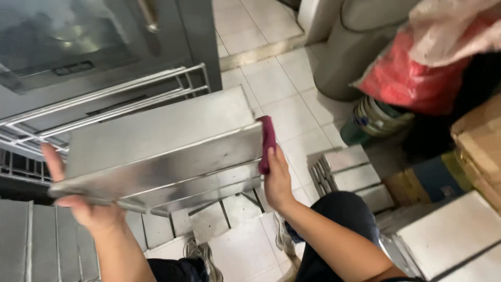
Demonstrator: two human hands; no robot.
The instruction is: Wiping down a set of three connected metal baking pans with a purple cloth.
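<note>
A long stainless steel tray [156,151] is held up in front of me, tilted, its shiny side wall facing the camera. My left hand [78,201] grips its left end from below, thumb up along the edge. My right hand [275,180] presses a dark red cloth [267,141] against the tray's right end. My knees and shoes show beneath it on the tiled floor.
A metal wire rack [104,99] and a steel oven door [62,47] stand behind the tray at the left. More steel trays [347,175] lie stacked on the floor at the right. A red plastic bag [412,78], a grey bin [355,52] and cardboard boxes [480,141] crowd the right side.
</note>
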